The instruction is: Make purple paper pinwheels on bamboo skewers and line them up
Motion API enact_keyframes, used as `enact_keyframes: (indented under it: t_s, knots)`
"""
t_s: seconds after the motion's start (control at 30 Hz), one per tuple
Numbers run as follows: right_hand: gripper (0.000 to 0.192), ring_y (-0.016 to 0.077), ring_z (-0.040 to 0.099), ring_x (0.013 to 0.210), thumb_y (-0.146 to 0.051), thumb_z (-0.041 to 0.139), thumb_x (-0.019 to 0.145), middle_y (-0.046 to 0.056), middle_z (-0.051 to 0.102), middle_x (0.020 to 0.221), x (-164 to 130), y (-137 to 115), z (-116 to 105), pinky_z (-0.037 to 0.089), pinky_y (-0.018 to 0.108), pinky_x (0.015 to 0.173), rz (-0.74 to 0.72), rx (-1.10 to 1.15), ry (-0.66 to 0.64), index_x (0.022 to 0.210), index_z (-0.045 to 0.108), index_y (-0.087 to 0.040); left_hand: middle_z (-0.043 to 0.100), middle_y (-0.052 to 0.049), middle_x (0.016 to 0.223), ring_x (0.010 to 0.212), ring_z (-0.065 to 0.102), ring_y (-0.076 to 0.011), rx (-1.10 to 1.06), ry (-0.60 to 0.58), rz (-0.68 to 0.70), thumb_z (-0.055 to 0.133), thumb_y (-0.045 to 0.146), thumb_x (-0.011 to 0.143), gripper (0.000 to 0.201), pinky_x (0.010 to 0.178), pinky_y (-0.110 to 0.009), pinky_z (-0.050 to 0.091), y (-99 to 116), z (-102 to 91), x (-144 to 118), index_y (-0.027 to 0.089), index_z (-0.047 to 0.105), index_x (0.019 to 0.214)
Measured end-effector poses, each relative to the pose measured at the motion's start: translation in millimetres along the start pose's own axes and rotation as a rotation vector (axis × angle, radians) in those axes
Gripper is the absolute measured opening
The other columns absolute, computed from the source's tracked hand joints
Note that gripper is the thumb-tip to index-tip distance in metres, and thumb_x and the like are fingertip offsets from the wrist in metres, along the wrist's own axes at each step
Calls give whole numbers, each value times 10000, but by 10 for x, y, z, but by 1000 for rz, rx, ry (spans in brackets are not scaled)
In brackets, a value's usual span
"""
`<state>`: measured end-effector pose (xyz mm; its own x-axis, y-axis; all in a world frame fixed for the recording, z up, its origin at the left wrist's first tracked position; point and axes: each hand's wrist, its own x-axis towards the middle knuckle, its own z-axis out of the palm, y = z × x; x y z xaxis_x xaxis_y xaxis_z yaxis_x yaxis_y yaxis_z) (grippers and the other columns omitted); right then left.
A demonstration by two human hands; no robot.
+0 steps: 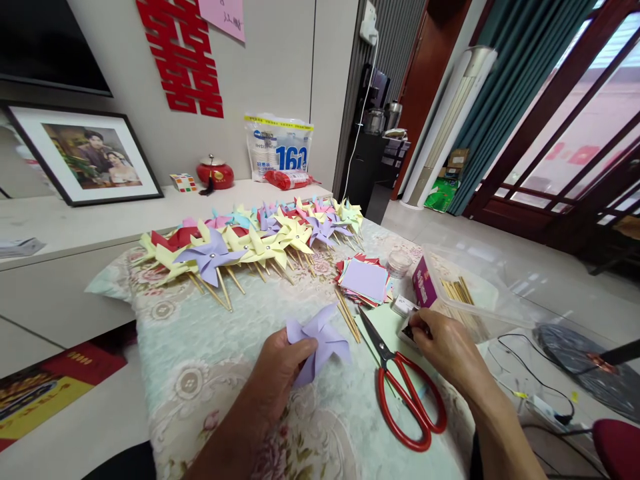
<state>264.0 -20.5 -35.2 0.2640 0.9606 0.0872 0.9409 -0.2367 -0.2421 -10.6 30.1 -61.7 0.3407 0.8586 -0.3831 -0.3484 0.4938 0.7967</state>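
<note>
A lavender paper pinwheel [327,340] without a stick is pinched between the thumb and fingers of my left hand [283,365], just above the table. My right hand [444,339] has its fingertips together in a small white box [407,332]; what they grip, if anything, is hidden. Beside that hand lie scissors [406,393] with red handles, their blades slightly apart, on pale green paper [379,315]. Several thin wooden sticks [349,315] lie left of the blades. Behind them rests a stack of coloured paper squares [365,279].
Finished pinwheels [265,243] on sticks crowd the far side of the flowered tablecloth [200,363]. A clear plastic bin [480,293] with wooden sticks stands at the right, near a round clear container [399,263]. Cables [537,373] lie beyond the table's right edge.
</note>
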Motion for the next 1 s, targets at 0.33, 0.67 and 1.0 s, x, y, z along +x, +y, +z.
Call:
enact_keyframes:
  t_s: [0.33,0.67,1.0]
  knots:
    - [196,138,502,591,-372,595,886,-17,574,651,-117,-292,-45,361,259,557,-114,836,-239,822,635,-190,640,20,563,538,564,-137,-28,8,24,765,264,560,193,575,-244,462,34,40,-6,161,650,677]
    - [221,83,616,500,-362,780,825,16,709,713,-206,-740,215,435,193,503,-101,1524,-628,842,689,-161,599,26,583,555,512,-133,60,89,156,718,278,621,173,566,-250,416,-70,0,60,148,642,704]
    - [250,74,599,503,-348,843,749,25,710,685,-153,-1013,340,447,174,497,20,1630,-548,729,699,-145,572,34,535,536,512,-146,238,191,230,666,262,575,130,537,-248,396,-79,-8,96,157,628,642]
